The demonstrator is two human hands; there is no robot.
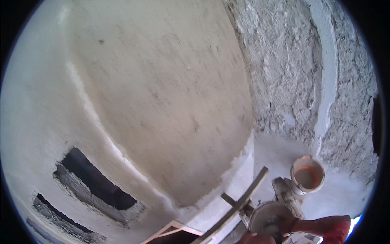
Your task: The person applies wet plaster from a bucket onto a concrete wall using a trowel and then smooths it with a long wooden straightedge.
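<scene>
At the lower right is a round, plaster-coated pan [266, 213] with a dark object [273, 231] in it. My right hand [287, 225] reaches in at its right side from a red sleeve, fingers mostly hidden. My left hand [248, 238] is at the pan's lower left, cut off by the bottom edge; its grip is unclear. Just above stands a dirty bucket [307, 177] with an orange inner wall, beside plaster-caked boards [280, 187]. A long wooden batten [254, 185] slants up left of the pan, crossed by a short piece.
Pale plastered surfaces [162, 89] curve across the left and middle, with ragged dark openings [97, 179] at lower left. Rough grey wall [280, 65] with a smooth vertical strip rises at the right. A wooden-framed opening [174, 227] sits at the bottom middle.
</scene>
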